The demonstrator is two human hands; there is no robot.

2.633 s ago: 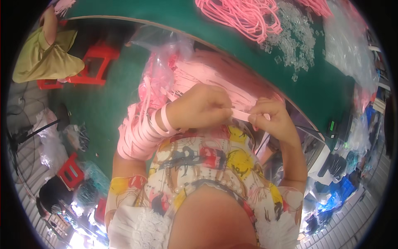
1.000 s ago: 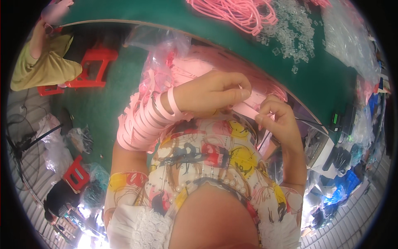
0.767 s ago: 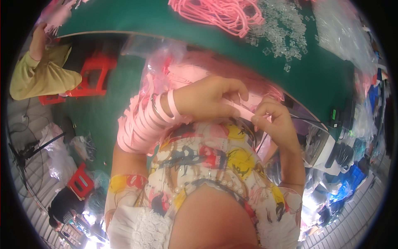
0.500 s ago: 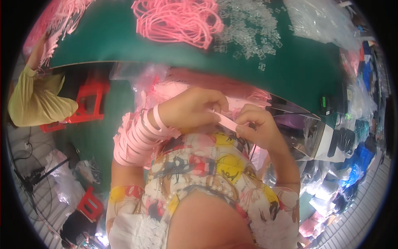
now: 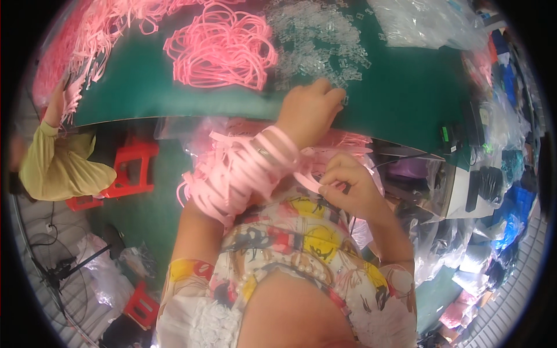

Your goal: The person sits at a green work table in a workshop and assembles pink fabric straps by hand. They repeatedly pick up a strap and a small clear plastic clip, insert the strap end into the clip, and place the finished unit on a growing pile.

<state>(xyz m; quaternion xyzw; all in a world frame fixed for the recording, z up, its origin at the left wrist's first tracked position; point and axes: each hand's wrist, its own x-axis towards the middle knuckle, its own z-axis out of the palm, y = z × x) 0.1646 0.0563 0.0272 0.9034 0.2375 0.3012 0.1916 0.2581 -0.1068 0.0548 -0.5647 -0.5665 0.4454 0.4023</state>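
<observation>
My right hand (image 5: 351, 185) pinches one end of a pink strap (image 5: 307, 181) in front of my body. The strap runs left from its fingers and passes below my left wrist. My left hand (image 5: 310, 110) stretches over the near table edge with its fingers bent closed. Its fingertips are beside a small clear plastic clip at the near end of a heap of clear clips (image 5: 319, 43); whether they grip it is hidden. Many pink strap loops (image 5: 243, 171) are stacked around my left wrist and forearm.
On the green table (image 5: 412, 87) lie a pile of pink straps (image 5: 220, 49) and a clear plastic bag (image 5: 426, 23). At the left, a person in a yellow sleeve (image 5: 58, 159) handles more pink straps (image 5: 93, 35), near a red stool (image 5: 136, 165). Bagged goods (image 5: 505, 226) crowd the right.
My left hand has let go of the strap and moved forward over the table to the clips. My right hand keeps hold of the strap. The view has shifted slightly.
</observation>
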